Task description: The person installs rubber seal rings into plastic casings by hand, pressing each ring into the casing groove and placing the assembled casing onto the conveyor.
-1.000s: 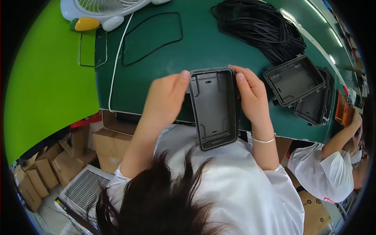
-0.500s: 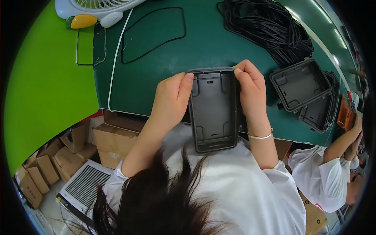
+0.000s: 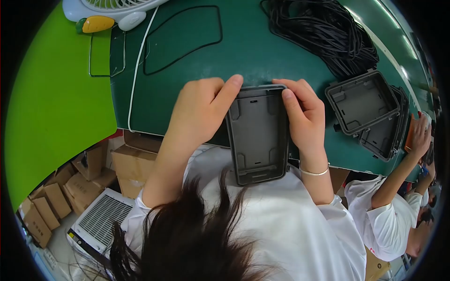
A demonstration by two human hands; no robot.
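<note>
Since half a second ago, the left grip (image 3: 202, 107) is shifting so its thumb is sticking up past the top left corner of the dark gray box (image 3: 258, 133), and another person's arm (image 3: 398, 171) at the far right is reaching further over the table (image 3: 253, 51). The dark green table is stretching across most of the view, and a bright green sheet (image 3: 51, 112) is covering its left part. A big heap of black cord (image 3: 323, 35) is lying at the back on the right. A white fan (image 3: 115, 14) is standing at the back on the left. Two more gray boxes are sitting near the right edge, the upper box (image 3: 363, 100) resting partly over the lower box (image 3: 386, 140). The dark gray box is staying by the near edge of the table, in front of the white shirt (image 3: 281, 215), and its open side is facing up at the camera. The right grip (image 3: 304, 114) is holding its top right corner, thumb on the rim. I'm not able to tell if the left grip is squeezing it. A thin black loop (image 3: 221, 28) is lying past the hands. A thin bracelet (image 3: 314, 173) is circling the right wrist.
</note>
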